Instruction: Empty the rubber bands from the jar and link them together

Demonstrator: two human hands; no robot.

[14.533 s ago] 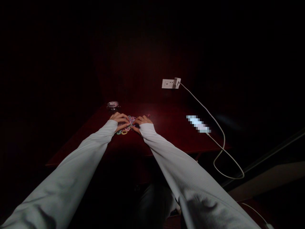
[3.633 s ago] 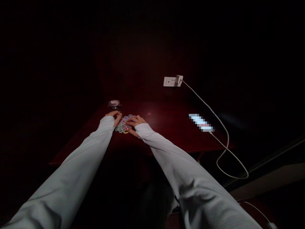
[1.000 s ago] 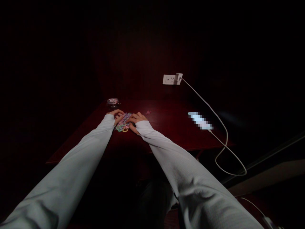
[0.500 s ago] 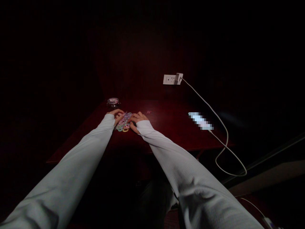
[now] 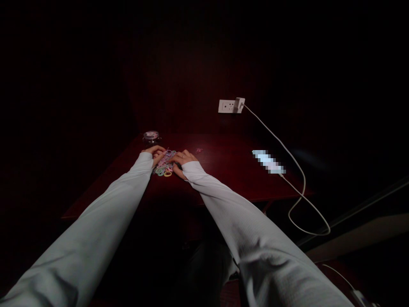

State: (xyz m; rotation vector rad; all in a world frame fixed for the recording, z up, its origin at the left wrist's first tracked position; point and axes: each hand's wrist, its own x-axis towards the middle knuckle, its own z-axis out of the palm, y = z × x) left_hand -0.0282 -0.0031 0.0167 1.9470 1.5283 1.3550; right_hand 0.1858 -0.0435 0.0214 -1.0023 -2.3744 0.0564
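Pastel loops (image 5: 164,165) stay between left hand (image 5: 155,152) and right hand (image 5: 182,160), unmoved.

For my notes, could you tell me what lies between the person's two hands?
A heap of small pastel-coloured elastic loops on the dark red table, seen in the head view.

Very dim; a weak pool of light on the desk (image 5: 223,170).

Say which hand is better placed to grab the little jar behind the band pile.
Left, likely. The left hand sits at the band pile just before the jar; the right hand lies across the pile, farther from it.
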